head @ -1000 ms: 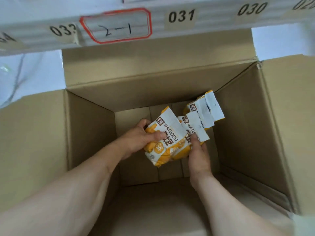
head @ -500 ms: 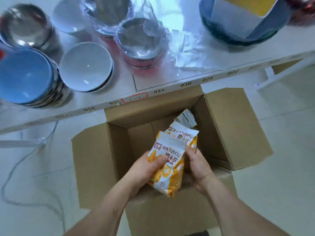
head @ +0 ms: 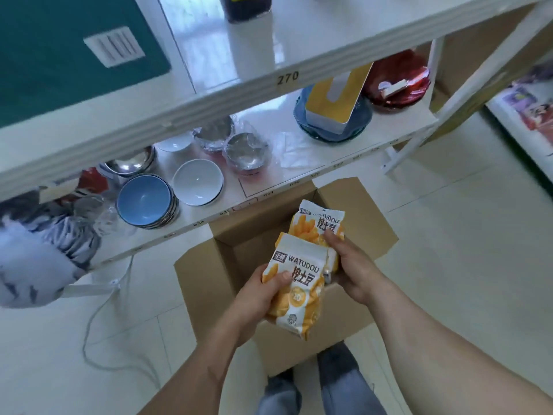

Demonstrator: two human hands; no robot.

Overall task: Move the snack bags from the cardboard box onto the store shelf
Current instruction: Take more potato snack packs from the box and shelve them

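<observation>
Two orange-and-white WATUDOU snack bags are held above the open cardboard box (head: pixel 209 280) on the floor. My left hand (head: pixel 257 298) grips the nearer snack bag (head: pixel 296 283) with the thumb across its front. My right hand (head: pixel 350 265) holds the farther snack bag (head: pixel 317 226) from the right side, fingers curled round its lower edge. The two bags overlap. The white store shelf (head: pixel 299 187) runs just beyond the box, with a higher shelf board (head: pixel 239 94) marked 270 above it. The box's inside is mostly hidden by the bags and my hands.
On the lower shelf stand blue bowls (head: pixel 146 202), a white bowl (head: pixel 197 182), wrapped steel bowls (head: pixel 245 154), a blue dish with a yellow carton (head: pixel 332 106) and a red dish (head: pixel 398 82). A cable (head: pixel 89 324) trails on the tiled floor at left.
Both hands lifted the two bags from deep in the box to above its rim. The view rose and pulled back, bringing the upper shelf board into sight.
</observation>
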